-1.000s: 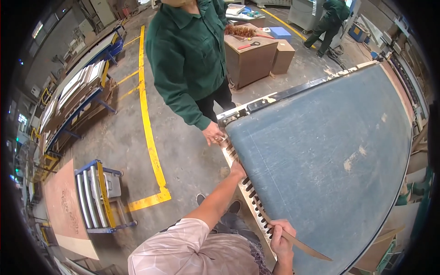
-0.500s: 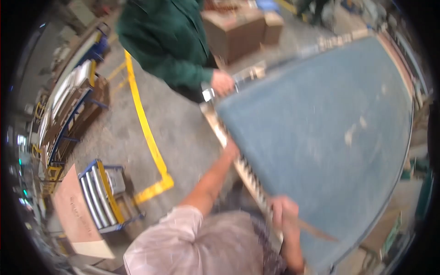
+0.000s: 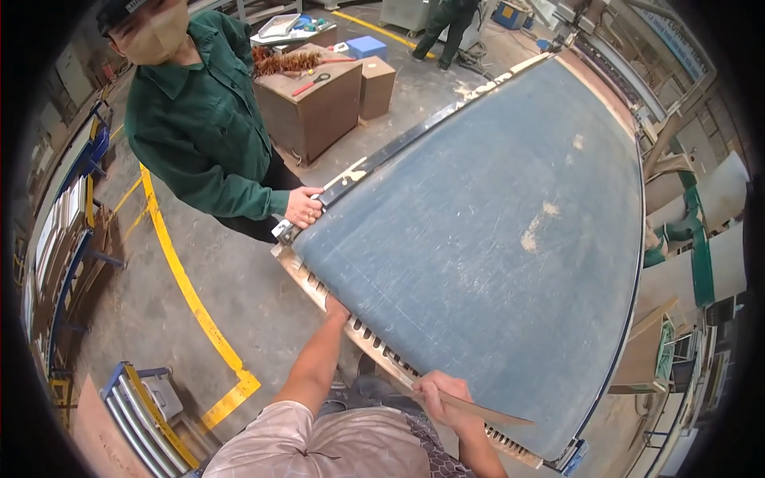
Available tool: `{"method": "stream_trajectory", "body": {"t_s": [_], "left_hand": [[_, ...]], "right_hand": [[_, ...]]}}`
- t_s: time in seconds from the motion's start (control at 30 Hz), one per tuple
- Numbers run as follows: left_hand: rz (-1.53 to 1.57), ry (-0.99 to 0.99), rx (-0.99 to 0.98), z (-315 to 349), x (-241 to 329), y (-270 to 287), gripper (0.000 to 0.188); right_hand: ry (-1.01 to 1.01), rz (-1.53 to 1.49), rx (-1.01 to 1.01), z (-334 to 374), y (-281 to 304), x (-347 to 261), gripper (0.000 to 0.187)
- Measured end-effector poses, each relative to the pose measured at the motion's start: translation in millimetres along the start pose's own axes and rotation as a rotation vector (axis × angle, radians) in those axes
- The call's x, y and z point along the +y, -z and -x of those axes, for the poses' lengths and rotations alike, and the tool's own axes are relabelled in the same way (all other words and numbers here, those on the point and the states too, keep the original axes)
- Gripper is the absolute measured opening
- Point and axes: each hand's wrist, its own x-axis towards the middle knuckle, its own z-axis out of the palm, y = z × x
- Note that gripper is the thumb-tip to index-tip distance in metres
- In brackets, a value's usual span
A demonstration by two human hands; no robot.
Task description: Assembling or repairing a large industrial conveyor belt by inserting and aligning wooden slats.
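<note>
A wide belt table with a worn blue-grey surface (image 3: 478, 231) stretches away in front of me. Along its near edge runs a pale wooden rail (image 3: 362, 341) with a row of dark slots. My left hand (image 3: 338, 307) rests at that edge, its fingers mostly hidden between rail and belt. Farther right, my right hand (image 3: 443, 395) is closed around a thin, tapering brown strip (image 3: 498, 414), which points right over the belt's near corner. At the table's left corner, a co-worker's hand (image 3: 303, 207) touches the dark side rail (image 3: 341, 186).
The co-worker in a green shirt (image 3: 199, 111) stands at the left side. Behind are a brown box (image 3: 307, 107) bearing tools and a blue box (image 3: 366, 48). A roller stand (image 3: 147, 414) is lower left, near a yellow floor line (image 3: 187, 291). Boards (image 3: 60, 247) stack at far left.
My view has swung up and right, so the table and both hands sit lower left in it. The co-worker's upper body has come into view. My right hand still grips the strip.
</note>
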Motion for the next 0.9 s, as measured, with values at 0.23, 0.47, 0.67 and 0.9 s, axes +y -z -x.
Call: {"method": "stream_trajectory", "body": {"t_s": [0.23, 0.47, 0.67, 0.9], "left_hand": [[-0.265, -0.138, -0.08, -14.8, -13.9, 23.2, 0.074], [-0.275, -0.37, -0.164, -43.9, -17.9, 16.9, 0.081], [-0.779, -0.41, -0.461, -57.7, 2.5, 33.7, 0.068], [-0.794, -0.469, -0.665, -52.3, 28.9, 27.7, 0.051]], "right_hand": [[-0.029, 0.144, -0.027, 11.1, -29.1, -15.6, 0.019], [-0.169, 0.068, 0.226, -3.2, -49.2, -22.7, 0.023], [-0.256, -0.041, 0.331, -8.7, -75.5, -26.9, 0.026], [-0.295, 0.019, 0.42, 2.1, -101.5, -0.7, 0.027]]}}
